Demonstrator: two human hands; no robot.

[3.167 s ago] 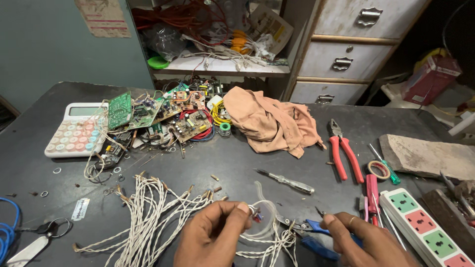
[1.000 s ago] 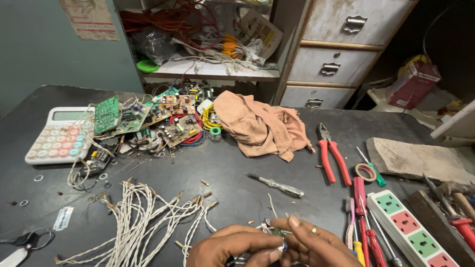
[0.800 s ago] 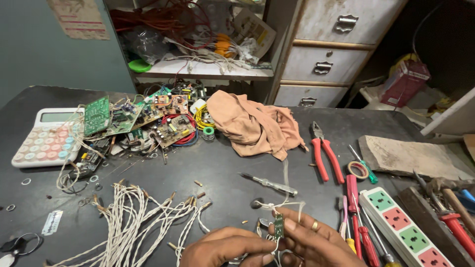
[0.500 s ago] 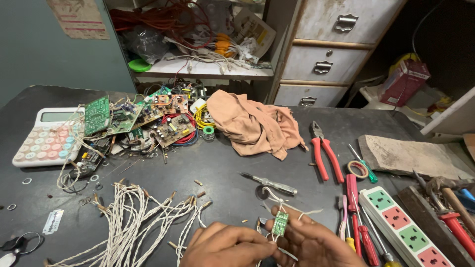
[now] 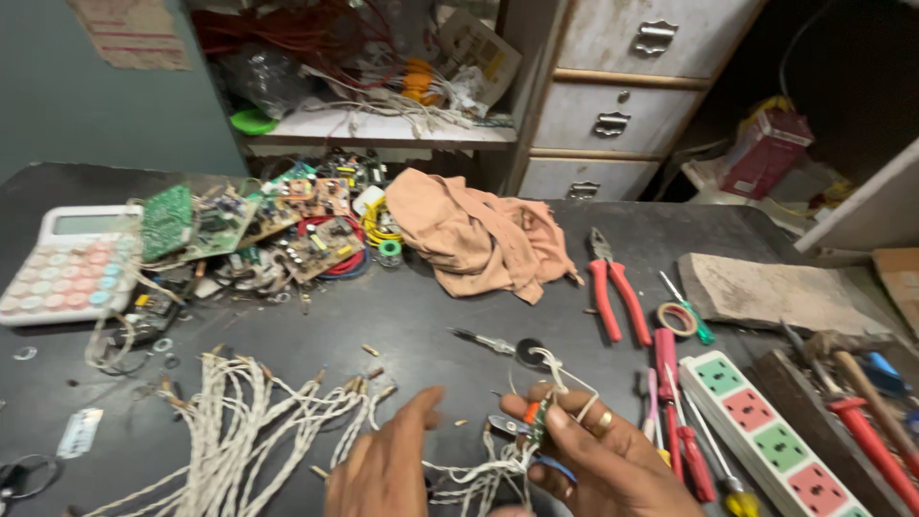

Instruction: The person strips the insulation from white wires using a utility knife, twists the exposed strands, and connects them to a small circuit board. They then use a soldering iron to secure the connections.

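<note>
At the lower centre of the frame, the right hand (image 5: 598,460) pinched a small green circuit board with white twisted wires (image 5: 539,418), lifted clear of the black worktop (image 5: 421,316) for handling; the left hand (image 5: 388,464) hovered beside it, fingers loosely open.

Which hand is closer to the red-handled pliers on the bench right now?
The right hand. It is below and slightly left of the red-handled pliers, holding a small part with white wire. The left hand is farther left, by the white cords.
</note>
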